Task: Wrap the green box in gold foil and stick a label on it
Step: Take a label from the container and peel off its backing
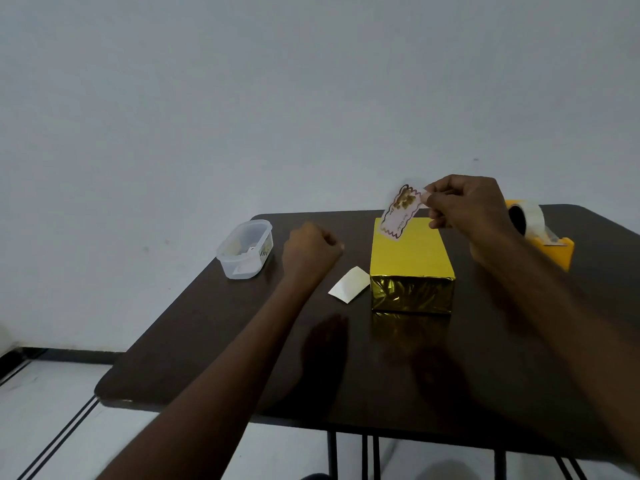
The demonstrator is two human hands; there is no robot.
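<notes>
The work surface was a dark brown table [207,341] with rounded corners, glossy enough to carry reflections of the box and shadows of both arms. Thin dark metal legs [331,455] showed beneath its near edge. The table stood against a plain pale grey wall [242,98], with a dark skirting strip [69,355] at its foot and a light tiled floor [52,410] to the left.

The box [411,268] stood on the table right of centre, fully covered in gold foil; its top face read as flat yellow, its near face as creased and mirror-like. No green was visible.

The right hand [464,209] was raised above the far end of the box, thumb and fingertips pinching one end of a label [400,213], pale pink with a wavy gold border and a gold motif. The label hung tilted, its lower edge over the box's far left corner; contact with the foil could not be determined.

The left hand [310,252] hovered left of the box, fingers curled into a loose fist, holding nothing visible.

A white backing paper [349,284] lay flat on the table, just beside the box's near left corner. A clear plastic container [245,249] holding small pale items sat further left. A yellow tape dispenser [540,233] with a roll of clear tape stood at the right, partly behind the right wrist.
</notes>
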